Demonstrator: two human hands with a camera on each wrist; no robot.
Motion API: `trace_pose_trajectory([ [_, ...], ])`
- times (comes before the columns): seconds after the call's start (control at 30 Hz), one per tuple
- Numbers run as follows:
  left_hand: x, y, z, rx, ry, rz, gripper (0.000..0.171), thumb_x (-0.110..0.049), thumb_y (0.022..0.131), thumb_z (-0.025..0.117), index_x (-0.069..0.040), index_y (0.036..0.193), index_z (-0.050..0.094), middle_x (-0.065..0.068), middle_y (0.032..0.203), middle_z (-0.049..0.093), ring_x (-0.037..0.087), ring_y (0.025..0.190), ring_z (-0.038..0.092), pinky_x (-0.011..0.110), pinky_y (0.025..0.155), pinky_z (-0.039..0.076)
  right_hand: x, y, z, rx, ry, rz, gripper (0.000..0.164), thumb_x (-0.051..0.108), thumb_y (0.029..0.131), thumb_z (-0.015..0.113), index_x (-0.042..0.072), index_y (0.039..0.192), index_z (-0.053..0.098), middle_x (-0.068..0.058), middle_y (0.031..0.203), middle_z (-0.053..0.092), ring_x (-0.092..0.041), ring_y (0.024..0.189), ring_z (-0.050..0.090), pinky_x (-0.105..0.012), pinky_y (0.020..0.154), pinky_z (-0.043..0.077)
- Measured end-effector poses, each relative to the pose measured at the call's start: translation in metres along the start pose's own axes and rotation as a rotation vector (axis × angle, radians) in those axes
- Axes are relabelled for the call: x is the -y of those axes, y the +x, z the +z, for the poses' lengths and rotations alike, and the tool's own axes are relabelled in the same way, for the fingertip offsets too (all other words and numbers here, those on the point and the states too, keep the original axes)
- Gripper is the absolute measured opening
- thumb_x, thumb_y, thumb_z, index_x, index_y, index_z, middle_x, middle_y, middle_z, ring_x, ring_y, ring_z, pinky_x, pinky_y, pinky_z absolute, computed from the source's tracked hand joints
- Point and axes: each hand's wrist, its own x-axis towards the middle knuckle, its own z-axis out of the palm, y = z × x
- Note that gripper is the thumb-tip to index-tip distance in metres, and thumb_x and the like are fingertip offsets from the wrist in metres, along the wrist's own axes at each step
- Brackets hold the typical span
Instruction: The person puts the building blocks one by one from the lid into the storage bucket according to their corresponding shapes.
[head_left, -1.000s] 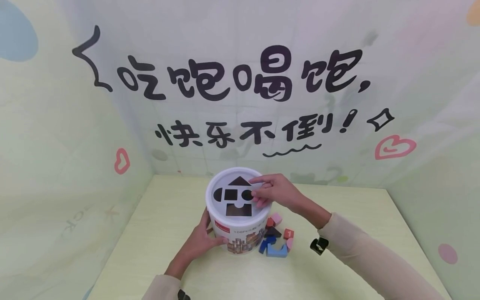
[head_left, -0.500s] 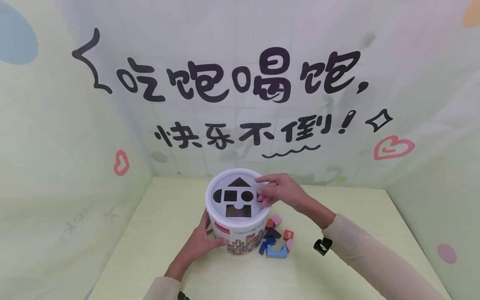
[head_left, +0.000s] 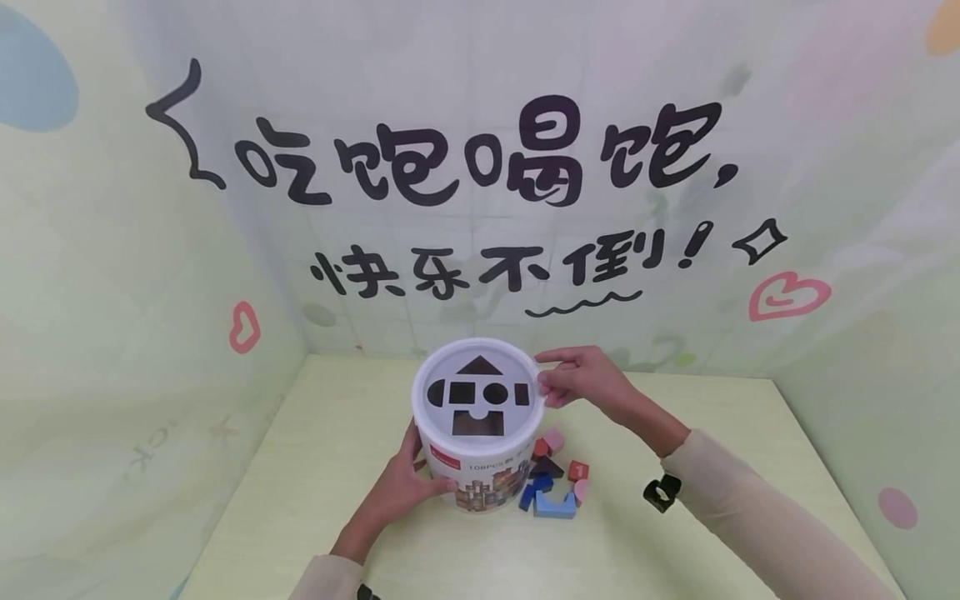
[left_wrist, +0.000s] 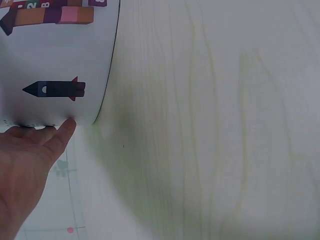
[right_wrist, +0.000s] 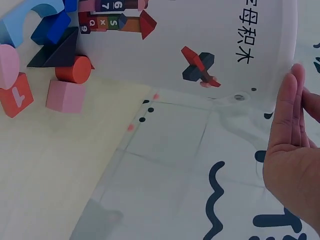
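Note:
A white toy-block bucket [head_left: 442, 437] stands upright on the table, its printed label facing me. Its white lid [head_left: 446, 371] has several cut-out holes: triangle, half-round, square, circle, small rectangle and a notched rectangle. My left hand [head_left: 397, 487] holds the bucket's left side, thumb on the front, other fingers partly hidden behind. In the left wrist view its fingertips lie along the bucket's wall. My right hand [head_left: 588, 379] is at the lid's right rim, index finger extended. The right wrist view shows straight fingers [right_wrist: 284, 112] against the rim and nothing held.
Loose blocks lie right of the bucket: a light blue arch [head_left: 555, 507], a red numbered cube [head_left: 578, 471], a dark triangle [head_left: 547, 468], a pink cube [head_left: 553, 440], a red cylinder [right_wrist: 73, 70] and blue pieces. A printed backdrop [head_left: 465, 208] walls in the table.
My right hand has drawn rightward across the lid to its rim, uncovering the circle and the small rectangular hole. The left hand and the loose blocks have stayed put.

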Motion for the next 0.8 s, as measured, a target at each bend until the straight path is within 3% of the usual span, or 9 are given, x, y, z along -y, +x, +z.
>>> trace_pose_trajectory([
  [0.17, 0.0, 0.0, -0.001, 0.0, -0.019, 0.003, 0.123, -0.02, 0.07, 0.088, -0.027, 0.157, 0.002, 0.012, 0.16, 0.024, 0.034, 0.145, 0.026, 0.055, 0.11, 0.039, -0.005, -0.001, -0.008, -0.027, 0.001, 0.01, 0.046, 0.011, 0.091, 0.066, -0.007, 0.131, 0.055, -0.015, 0.084, 0.071, -0.017, 0.066, 0.069, -0.036, 0.071, 0.062],
  [0.37, -0.001, 0.0, 0.0, 0.0, 0.003, -0.013, 0.122, -0.026, 0.07, 0.089, -0.033, 0.156, 0.004, 0.007, 0.159, 0.027, 0.03, 0.146, 0.027, 0.052, 0.111, 0.038, -0.012, -0.001, -0.016, -0.043, -0.003, 0.038, 0.044, 0.013, 0.092, 0.066, -0.006, 0.13, 0.056, -0.018, 0.087, 0.071, -0.017, 0.067, 0.069, -0.036, 0.071, 0.062],
  [0.8, -0.004, 0.0, 0.0, 0.003, 0.015, -0.045, 0.124, -0.03, 0.069, 0.089, -0.03, 0.157, 0.002, 0.01, 0.159, 0.027, 0.032, 0.146, 0.027, 0.051, 0.112, 0.037, -0.035, -0.008, -0.03, -0.061, -0.037, 0.091, 0.04, 0.015, 0.094, 0.064, -0.003, 0.128, 0.058, -0.024, 0.091, 0.069, -0.02, 0.068, 0.069, -0.036, 0.072, 0.062],
])
